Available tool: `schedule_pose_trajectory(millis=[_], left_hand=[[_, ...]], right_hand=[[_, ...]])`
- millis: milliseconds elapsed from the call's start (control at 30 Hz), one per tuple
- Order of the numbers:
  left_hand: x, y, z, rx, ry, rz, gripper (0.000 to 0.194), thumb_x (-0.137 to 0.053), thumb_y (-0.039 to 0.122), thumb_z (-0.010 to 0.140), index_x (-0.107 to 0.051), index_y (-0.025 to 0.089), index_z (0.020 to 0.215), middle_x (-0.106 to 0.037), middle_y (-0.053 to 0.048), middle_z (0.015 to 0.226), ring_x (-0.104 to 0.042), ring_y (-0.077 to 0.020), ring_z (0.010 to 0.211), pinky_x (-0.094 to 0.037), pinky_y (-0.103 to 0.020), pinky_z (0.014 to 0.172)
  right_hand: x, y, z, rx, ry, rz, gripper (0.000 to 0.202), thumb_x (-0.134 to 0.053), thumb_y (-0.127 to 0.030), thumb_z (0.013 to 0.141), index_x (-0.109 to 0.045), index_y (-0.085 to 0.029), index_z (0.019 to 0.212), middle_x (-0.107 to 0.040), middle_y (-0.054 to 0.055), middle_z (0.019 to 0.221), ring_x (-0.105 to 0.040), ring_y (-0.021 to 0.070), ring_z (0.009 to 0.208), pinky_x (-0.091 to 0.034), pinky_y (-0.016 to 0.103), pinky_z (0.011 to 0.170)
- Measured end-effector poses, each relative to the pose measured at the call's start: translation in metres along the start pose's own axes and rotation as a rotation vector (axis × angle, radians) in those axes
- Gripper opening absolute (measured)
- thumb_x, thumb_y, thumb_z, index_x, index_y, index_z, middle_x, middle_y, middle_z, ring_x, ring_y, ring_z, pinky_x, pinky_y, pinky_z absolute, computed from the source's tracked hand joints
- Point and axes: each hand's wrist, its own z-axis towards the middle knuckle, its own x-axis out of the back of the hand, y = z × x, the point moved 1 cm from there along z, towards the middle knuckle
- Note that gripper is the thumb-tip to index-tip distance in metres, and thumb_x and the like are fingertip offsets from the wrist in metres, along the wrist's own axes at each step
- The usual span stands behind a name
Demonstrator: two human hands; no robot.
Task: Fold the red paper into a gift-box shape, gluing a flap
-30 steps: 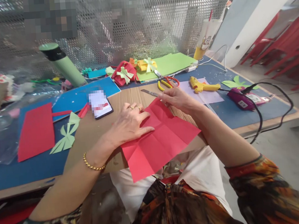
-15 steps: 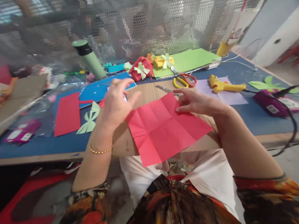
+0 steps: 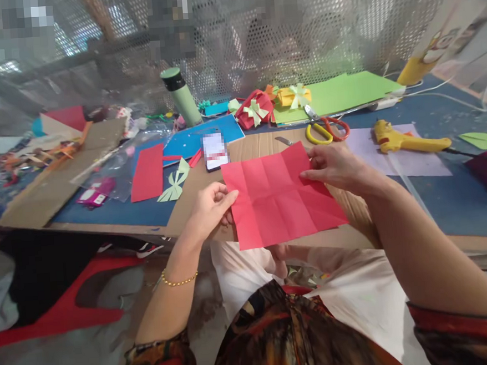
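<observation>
A creased red paper sheet (image 3: pixel 276 202) is spread out between my hands, over the cardboard at the table's front edge. My left hand (image 3: pixel 214 209) pinches its left edge, thumb on top and fingers underneath. On the upper right edge, my right hand (image 3: pixel 330 168) grips the sheet between thumb and fingers. Just beyond the sheet lies a phone (image 3: pixel 215 151) with a lit screen. A blade (image 3: pixel 284 141) shows behind the top edge, and scissors with yellow and red handles (image 3: pixel 325 130) rest behind it.
A yellow glue gun (image 3: pixel 409 140) lies on pale purple paper at the right. Green sheets (image 3: pixel 341 95), red and yellow paper pieces and a green bottle (image 3: pixel 182 98) stand along the back. Red card (image 3: pixel 148 172) and a pale green bow (image 3: pixel 175 181) are left. Another person's arm shows far left.
My left hand has come down from above the phone and taken the sheet's left edge. The sheet is turned slightly and flatter. The view has shifted left, with more of the table's left side showing.
</observation>
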Motion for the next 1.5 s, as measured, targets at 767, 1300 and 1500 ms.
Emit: schedule_pose_trajectory(millis=[767, 1300, 1500], left_hand=[[-0.003, -0.004, 0.019, -0.139, 0.087, 0.049, 0.014, -0.071, 0.028, 0.076, -0.058, 0.022, 0.078, -0.062, 0.002, 0.074, -0.056, -0.0134, 0.066, -0.045, -0.026, 0.062], [-0.011, -0.006, 0.018, -0.225, 0.160, 0.296, 0.016, -0.066, 0.033, 0.081, -0.055, 0.023, 0.075, -0.059, 0.002, 0.071, -0.054, -0.0164, 0.069, -0.040, -0.028, 0.065], [-0.016, -0.005, 0.024, -0.235, 0.249, 0.402, 0.017, -0.068, 0.029, 0.082, -0.053, 0.024, 0.078, -0.058, 0.002, 0.073, -0.055, -0.0174, 0.070, -0.038, -0.030, 0.066]], right_hand=[[0.000, -0.020, -0.005, -0.012, 0.028, -0.117, 0.030, -0.076, -0.033, 0.075, -0.048, -0.024, 0.066, -0.054, -0.002, 0.063, -0.047, 0.0144, 0.059, -0.033, 0.032, 0.058], [-0.008, -0.011, -0.005, -0.052, 0.175, -0.229, 0.034, -0.082, -0.037, 0.072, -0.051, -0.025, 0.071, -0.059, 0.003, 0.066, -0.053, 0.0202, 0.064, -0.034, 0.033, 0.056], [-0.009, -0.015, -0.005, -0.067, 0.159, -0.250, 0.036, -0.079, -0.035, 0.074, -0.046, -0.025, 0.066, -0.052, 0.000, 0.061, -0.049, 0.0172, 0.060, -0.033, 0.032, 0.057]])
